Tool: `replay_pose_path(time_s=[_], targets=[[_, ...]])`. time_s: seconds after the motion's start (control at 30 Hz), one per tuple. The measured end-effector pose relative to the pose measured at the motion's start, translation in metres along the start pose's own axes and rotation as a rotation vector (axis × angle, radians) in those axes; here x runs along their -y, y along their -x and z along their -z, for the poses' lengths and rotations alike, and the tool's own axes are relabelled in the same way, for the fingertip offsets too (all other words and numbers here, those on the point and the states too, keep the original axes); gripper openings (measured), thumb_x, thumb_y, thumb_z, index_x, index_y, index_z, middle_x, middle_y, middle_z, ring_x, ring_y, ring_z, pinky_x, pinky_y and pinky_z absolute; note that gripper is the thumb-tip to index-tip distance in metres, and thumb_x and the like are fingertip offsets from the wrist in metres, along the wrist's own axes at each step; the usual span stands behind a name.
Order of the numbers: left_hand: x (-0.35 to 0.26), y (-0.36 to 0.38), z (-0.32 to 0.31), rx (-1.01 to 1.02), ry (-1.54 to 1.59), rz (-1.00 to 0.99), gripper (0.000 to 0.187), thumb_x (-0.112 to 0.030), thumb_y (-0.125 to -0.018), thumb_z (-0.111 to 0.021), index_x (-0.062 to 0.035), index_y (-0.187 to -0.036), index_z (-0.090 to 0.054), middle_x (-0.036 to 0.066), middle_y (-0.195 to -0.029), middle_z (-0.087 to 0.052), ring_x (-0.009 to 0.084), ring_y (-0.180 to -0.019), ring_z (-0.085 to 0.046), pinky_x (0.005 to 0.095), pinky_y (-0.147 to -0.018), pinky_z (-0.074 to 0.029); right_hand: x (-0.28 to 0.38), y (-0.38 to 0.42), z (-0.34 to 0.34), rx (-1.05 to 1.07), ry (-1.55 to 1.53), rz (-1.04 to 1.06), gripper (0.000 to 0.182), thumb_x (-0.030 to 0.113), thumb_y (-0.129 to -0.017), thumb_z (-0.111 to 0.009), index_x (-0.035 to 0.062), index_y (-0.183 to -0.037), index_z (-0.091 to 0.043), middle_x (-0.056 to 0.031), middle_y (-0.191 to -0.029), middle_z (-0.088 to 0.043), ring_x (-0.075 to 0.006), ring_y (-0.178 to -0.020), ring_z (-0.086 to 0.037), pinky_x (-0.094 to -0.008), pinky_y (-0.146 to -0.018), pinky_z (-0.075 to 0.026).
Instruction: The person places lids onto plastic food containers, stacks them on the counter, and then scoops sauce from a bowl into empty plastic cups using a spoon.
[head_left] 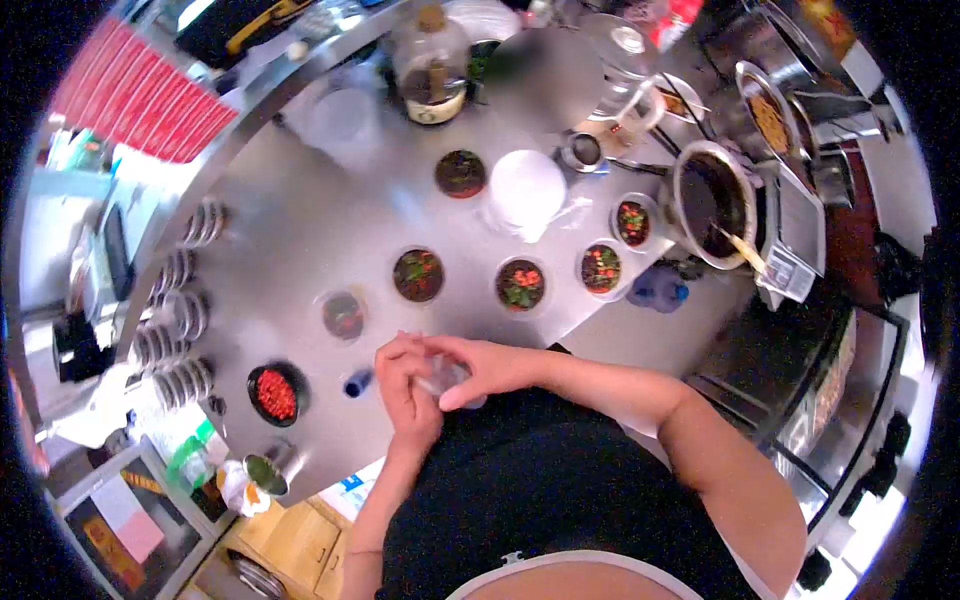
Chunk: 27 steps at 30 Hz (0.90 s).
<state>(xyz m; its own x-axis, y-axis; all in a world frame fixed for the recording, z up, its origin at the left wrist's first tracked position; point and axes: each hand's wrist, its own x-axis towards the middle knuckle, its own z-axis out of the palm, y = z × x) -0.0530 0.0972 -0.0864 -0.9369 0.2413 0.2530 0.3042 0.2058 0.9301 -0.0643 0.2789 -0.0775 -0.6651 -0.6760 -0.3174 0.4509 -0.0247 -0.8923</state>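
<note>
Close to my body, at the table's near edge, my left hand (405,378) and my right hand (487,370) are closed together around a clear plastic item (440,376). Its exact shape is partly hidden by my fingers. Just left of my left hand lies a small dark blue cylindrical object (357,383). Further left is a black bowl (290,417) of chopped red chillies (275,393). Beyond my hands stand a cloudy-topped round tub (345,315) and several tubs of dark sauce with red and green bits, including one tub (418,275) and another (520,284).
A large pot (712,205) of dark liquid stands at the right, with a ladle handle (740,248) across its rim. White round lids (527,190) are stacked mid-table. A glass jar (432,75) stands at the back. Stacked containers (178,383) line the left edge, near a metal cup (283,462).
</note>
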Motion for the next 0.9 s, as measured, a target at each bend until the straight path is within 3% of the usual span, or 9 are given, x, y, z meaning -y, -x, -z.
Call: replay_pose_path(time_s=[0.1, 0.2, 0.23, 0.33, 0.43, 0.53, 0.63, 0.77, 0.9], targets=[[-0.020, 0.010, 0.004, -0.042, 0.137, 0.232, 0.065, -0.032, -0.079, -0.070, -0.0122, -0.134, -0.041, 0.012, -0.140, -0.033, 0.0279, -0.130, -0.037, 0.0512, -0.101, -0.038, -0.026, -0.012, -0.013, -0.048, -0.463, -0.112, 0.088, 0.035, -0.083, -0.067, 0.0099, -0.150, -0.015, -0.0136, -0.142, -0.034, -0.0230, -0.123, -0.042, -0.0357, -0.096, -0.042], [-0.022, 0.012, 0.021, 0.188, -0.012, 0.384, 0.108, -0.034, -0.062, -0.084, -0.0156, -0.147, -0.021, 0.010, -0.148, -0.023, 0.0277, -0.136, -0.029, 0.0506, -0.102, -0.038, -0.012, -0.013, -0.022, -0.047, -0.405, -0.190, 0.085, 0.038, -0.086, -0.063, 0.0110, -0.150, -0.013, -0.0129, -0.143, -0.033, -0.0238, -0.125, -0.041, -0.0372, -0.096, -0.042], [-0.018, 0.012, 0.027, 0.189, 0.008, 0.427, 0.114, -0.030, -0.053, -0.089, -0.0156, -0.146, -0.025, 0.008, -0.148, -0.023, 0.0290, -0.135, -0.031, 0.0501, -0.101, -0.040, -0.017, -0.018, -0.021, 0.012, -0.413, -0.178, 0.087, 0.043, -0.087, -0.061, 0.0107, -0.151, -0.012, -0.0125, -0.143, -0.035, -0.0251, -0.126, -0.041, -0.0388, -0.098, -0.041], [-0.016, 0.007, 0.043, 0.257, 0.044, 0.434, 0.104, -0.026, -0.061, -0.085, -0.0110, -0.145, -0.025, 0.013, -0.141, -0.027, 0.0297, -0.132, -0.034, 0.0438, -0.100, -0.044, -0.019, -0.021, -0.017, 0.091, -0.616, -0.195, 0.084, 0.046, -0.088, -0.059, 0.0088, -0.149, -0.016, -0.0122, -0.141, -0.037, -0.0268, -0.127, -0.041, -0.0407, -0.101, -0.039], [0.009, 0.014, 0.044, -0.022, 0.613, 0.525, 0.095, -0.033, -0.067, -0.078, -0.0178, -0.145, -0.027, 0.009, -0.139, -0.034, 0.0315, -0.123, -0.041, 0.0499, -0.095, -0.045, -0.026, -0.031, -0.005, -0.049, -0.529, -0.154, 0.087, 0.047, -0.082, -0.066, 0.0084, -0.147, -0.023, -0.0133, -0.140, -0.039, -0.0274, -0.126, -0.042, -0.0418, -0.103, -0.037], [0.045, 0.009, 0.058, -0.252, 0.819, 0.784, 0.085, -0.044, -0.075, -0.067, -0.0213, -0.146, -0.028, 0.009, -0.128, -0.043, 0.0283, -0.111, -0.047, 0.0501, -0.088, -0.048, -0.022, -0.058, 0.032, -0.501, 0.602, 0.130, 0.096, 0.046, -0.069, -0.076, 0.0107, -0.145, -0.029, -0.0175, -0.137, -0.039, -0.0310, -0.126, -0.041, -0.0448, -0.105, -0.036], [0.084, 0.020, 0.049, -0.157, 0.731, 1.053, 0.062, -0.053, -0.083, -0.055, -0.0196, -0.133, -0.040, 0.005, -0.115, -0.047, 0.0208, -0.101, -0.048, 0.0433, -0.081, -0.046, -0.028, -0.093, 0.058, -0.551, 1.344, 0.133, 0.104, 0.042, -0.059, -0.082, 0.0122, -0.144, -0.032, -0.0205, -0.140, -0.034, -0.0378, -0.131, -0.033, -0.0495, -0.108, -0.029], [0.146, 0.022, 0.031, 0.059, 0.505, 1.140, 0.040, -0.043, -0.093, -0.047, -0.0110, -0.117, -0.050, 0.005, -0.099, -0.052, 0.0172, -0.089, -0.049, 0.0351, -0.075, -0.043, -0.041, -0.120, 0.054, -0.465, 1.299, 0.045, 0.102, 0.038, -0.055, -0.082, 0.0140, -0.142, -0.034, -0.0210, -0.143, -0.031, -0.0407, -0.133, -0.028, -0.0513, -0.107, -0.028], [0.152, 0.003, 0.008, -0.061, 0.250, 1.003, 0.035, -0.036, -0.097, -0.046, -0.0039, -0.109, -0.054, 0.007, -0.085, -0.055, 0.0178, -0.079, -0.052, 0.0341, -0.074, -0.044, -0.040, -0.122, 0.045, -0.453, 1.333, 0.040, 0.100, 0.036, -0.055, -0.081, 0.0149, -0.142, -0.034, -0.0195, -0.142, -0.030, -0.0394, -0.133, -0.028, -0.0504, -0.107, -0.028]])
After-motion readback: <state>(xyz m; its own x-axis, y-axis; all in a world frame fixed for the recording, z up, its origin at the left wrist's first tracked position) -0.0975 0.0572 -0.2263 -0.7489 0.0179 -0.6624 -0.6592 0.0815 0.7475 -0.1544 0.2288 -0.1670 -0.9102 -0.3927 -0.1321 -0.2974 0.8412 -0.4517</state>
